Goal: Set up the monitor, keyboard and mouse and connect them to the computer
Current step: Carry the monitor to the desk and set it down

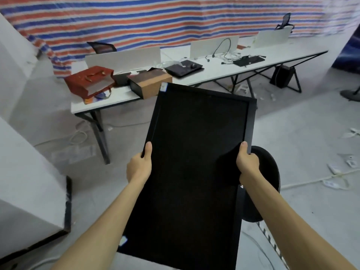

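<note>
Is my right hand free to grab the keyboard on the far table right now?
Probably not: the right hand grips the monitor, and the keyboard lies on the long table, well beyond the arms.

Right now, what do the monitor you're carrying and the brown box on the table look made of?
The monitor: probably plastic frame, matte black, dull and even; the screen shows almost no glare. The brown box: looks like cardboard, flat tan faces with a folded flap, unglossy.
</note>
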Action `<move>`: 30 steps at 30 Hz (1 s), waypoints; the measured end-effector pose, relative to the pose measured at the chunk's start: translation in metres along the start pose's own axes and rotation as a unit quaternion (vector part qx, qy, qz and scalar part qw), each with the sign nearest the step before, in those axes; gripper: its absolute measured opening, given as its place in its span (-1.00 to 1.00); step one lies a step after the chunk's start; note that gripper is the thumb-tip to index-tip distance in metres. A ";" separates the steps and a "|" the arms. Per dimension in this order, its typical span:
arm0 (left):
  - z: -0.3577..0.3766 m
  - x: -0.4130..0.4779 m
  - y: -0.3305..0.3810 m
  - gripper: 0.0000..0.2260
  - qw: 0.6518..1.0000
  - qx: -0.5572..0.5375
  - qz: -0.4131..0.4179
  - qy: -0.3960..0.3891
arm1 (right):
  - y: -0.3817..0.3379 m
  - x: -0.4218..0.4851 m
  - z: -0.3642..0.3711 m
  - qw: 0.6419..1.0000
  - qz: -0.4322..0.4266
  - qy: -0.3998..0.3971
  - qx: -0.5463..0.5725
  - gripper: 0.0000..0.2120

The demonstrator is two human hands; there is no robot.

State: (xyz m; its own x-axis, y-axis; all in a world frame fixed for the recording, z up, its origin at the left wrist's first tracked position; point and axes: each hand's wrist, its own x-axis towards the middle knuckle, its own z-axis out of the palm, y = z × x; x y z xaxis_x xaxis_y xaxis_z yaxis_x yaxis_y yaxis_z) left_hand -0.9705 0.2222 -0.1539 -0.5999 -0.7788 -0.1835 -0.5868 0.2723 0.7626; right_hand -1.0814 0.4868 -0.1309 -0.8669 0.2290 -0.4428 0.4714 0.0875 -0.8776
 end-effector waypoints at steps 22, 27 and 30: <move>0.321 0.239 0.325 0.01 0.995 -0.039 0.009 -0.089 | -0.224 0.430 -0.016 0.996 0.002 0.083 0.031 -0.28; 0.376 0.291 0.377 -0.46 0.993 -0.024 0.006 -0.116 | -0.263 0.519 -0.003 0.996 0.006 0.079 0.029 -0.26; 0.419 0.338 0.411 -0.49 0.992 -0.022 0.008 -0.127 | -0.291 0.582 0.015 0.996 0.005 0.082 0.021 -0.26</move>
State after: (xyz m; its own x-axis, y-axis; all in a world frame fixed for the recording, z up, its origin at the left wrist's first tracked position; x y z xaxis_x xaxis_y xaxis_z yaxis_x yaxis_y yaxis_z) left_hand -1.6418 0.3075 -0.1626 -0.7300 -0.6051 -0.3179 -0.5552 0.2536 0.7921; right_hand -1.7253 0.5802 -0.1358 -0.8225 0.3857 -0.4180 0.4694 0.0452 -0.8818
